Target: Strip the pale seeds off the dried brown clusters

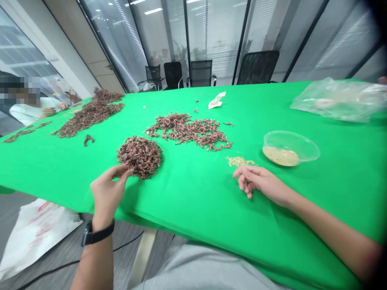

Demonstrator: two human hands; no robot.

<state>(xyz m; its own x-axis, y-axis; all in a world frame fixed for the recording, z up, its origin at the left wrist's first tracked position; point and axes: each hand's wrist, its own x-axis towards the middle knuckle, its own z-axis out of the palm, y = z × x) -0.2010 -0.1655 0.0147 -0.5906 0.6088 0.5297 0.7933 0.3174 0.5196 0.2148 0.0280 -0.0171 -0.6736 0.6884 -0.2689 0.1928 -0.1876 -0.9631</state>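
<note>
Reddish-brown dried pieces (139, 157), heaped in a mound on the green tabletop (193, 193), are touched at the near edge by the left hand (107, 195), its fingers (122, 172) extended, unpinched; the right hand (261, 184) is held just beside pale grains (238, 161), fingers (245, 182) loosely curled.

Head-worn camera, single view: faces forward and down, close above the left hand (108, 193) and right hand (260, 184), across the bench (193, 201) toward a glass wall (196, 36).

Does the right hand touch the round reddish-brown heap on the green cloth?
No, the right hand is apart from the reddish-brown heap, near pale yellow grains.
</note>
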